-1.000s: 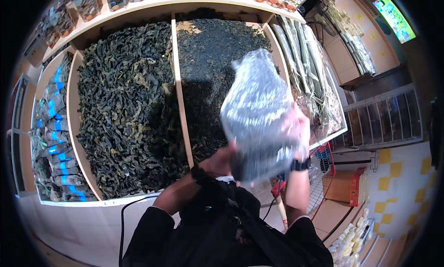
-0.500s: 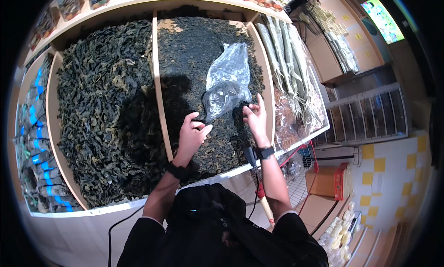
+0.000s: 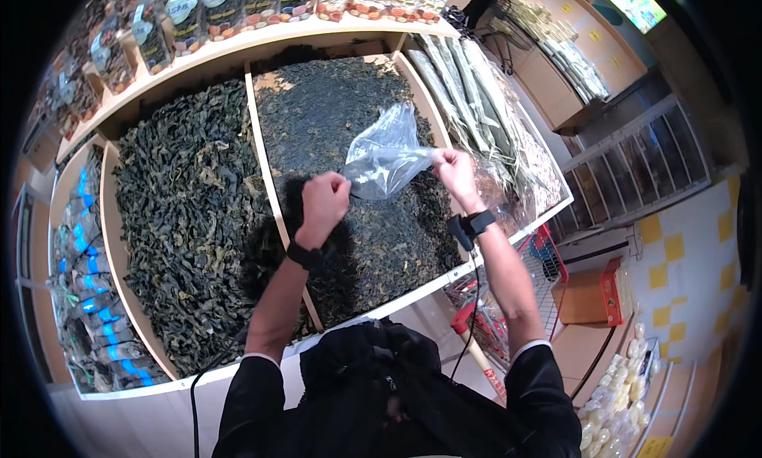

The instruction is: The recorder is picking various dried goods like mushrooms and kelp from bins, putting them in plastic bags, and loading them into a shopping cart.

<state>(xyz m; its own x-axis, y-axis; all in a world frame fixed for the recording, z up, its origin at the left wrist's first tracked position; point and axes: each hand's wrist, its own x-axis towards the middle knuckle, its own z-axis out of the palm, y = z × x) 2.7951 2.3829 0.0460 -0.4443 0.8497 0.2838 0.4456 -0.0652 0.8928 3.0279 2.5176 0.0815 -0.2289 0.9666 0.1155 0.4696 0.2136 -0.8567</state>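
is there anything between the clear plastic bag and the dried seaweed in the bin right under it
Nothing visible. The clear plastic bag is held at its edges by the left hand and right hand, directly above the dark dried seaweed in the middle bin. No lid, cover or tool shows between bag and heap.

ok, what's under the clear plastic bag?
Under the clear plastic bag, held by the left hand and right hand, lies the middle bin of fine dark dried seaweed. The patch directly beneath is blurred by the crumpled film.
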